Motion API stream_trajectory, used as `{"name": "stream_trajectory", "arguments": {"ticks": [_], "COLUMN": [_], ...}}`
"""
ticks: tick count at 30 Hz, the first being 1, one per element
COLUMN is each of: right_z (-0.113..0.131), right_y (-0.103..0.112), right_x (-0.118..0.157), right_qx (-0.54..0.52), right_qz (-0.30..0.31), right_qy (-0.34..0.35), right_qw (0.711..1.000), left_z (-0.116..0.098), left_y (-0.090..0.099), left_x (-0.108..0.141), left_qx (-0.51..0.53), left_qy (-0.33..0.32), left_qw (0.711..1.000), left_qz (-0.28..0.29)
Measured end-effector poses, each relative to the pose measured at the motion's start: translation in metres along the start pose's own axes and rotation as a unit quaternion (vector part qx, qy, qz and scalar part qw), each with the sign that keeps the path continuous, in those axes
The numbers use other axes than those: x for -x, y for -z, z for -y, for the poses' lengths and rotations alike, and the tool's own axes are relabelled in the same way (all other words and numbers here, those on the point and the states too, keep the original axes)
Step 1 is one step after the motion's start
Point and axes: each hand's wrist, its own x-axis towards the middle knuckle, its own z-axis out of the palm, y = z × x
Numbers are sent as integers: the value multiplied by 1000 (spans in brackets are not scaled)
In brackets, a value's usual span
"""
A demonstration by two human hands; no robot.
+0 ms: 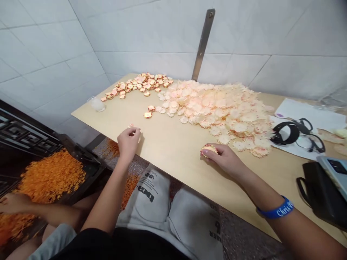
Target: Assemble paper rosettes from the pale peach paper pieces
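My right hand (223,157) is closed on a small stack of pale, scallop-edged petal discs (209,148) with red rims, just above the table's front half. My left hand (129,142) is pinched shut near the front edge, and a small pinkish-white piece (130,126) shows at its fingertips; most of it is hidden. Beyond the hands spreads a big heap of thin, pale pink toothed discs (217,104). Small red-rimmed disc stacks (143,83) lie at the far left, and two more stacks (148,115) sit nearer my left hand.
A clear cup (97,104) stands at the table's left edge. On the right lie glasses (310,142), a black band (286,133), white paper (298,108) and a black case (320,191). At lower left, another person's hand (13,203) rests by orange pieces (54,175).
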Motion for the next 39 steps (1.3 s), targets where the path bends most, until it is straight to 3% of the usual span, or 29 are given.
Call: {"name": "stream_trajectory", "arguments": {"ticks": [4,6,9,11,14,17,22,35,39], "right_z": [2,4,6,6,4,1,0,2,6], "right_y": [-5,-7,-9,-10,-10,-10,-10,-9,-7], "right_x": [1,1,2,1,-1,-1,1,0,2], "right_qx": [39,37,14,-4,-10,-15,-5,27,5], "right_qz": [-7,-16,-22,-25,-34,-36,-10,-10,17], "right_qy": [6,3,-8,-12,-8,9,22,61,47], "right_qw": [999,999,1000,1000,999,999,1000,998,999], "left_z": [25,21,-3,-26,-56,-70,-69,-67,-67], "left_y": [25,22,-1,-21,-49,-67,-71,-65,-62], "left_x": [-26,-23,1,28,68,92,93,92,86], "left_qx": [-119,-118,-25,64,151,187,203,180,203], "left_qy": [8,-4,-66,-122,-172,-151,-105,-102,-94], "left_qw": [993,993,997,989,937,908,913,920,896], "left_qz": [-21,-26,-9,61,263,344,339,332,382]}}
